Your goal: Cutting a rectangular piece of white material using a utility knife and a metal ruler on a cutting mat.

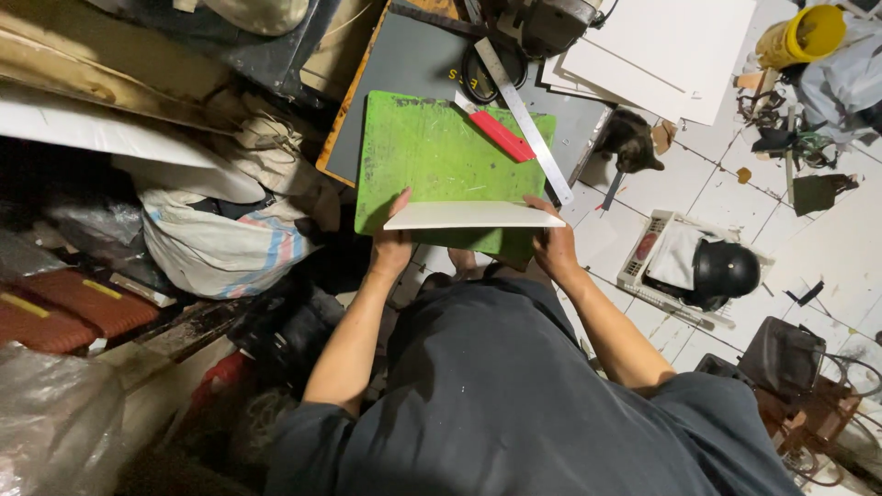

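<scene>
White board (470, 216) at the frame's centre is gripped at its ends by our left hand (391, 246) and right hand (555, 246), over a green cutting mat (432, 156) seemingly carrying a red cutter (502, 135) and steel ruler (525, 121).

Cluttered workshop: green cutting mat (432, 161), steel ruler (525, 119), stacked white boards (661, 50), scraps on tiled floor (827, 248).

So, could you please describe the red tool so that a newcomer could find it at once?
Start at the green cutting mat on the grey worktop. At its upper right corner lies the red tool, beside a long metal ruler. It is the only red thing on the mat.
</scene>
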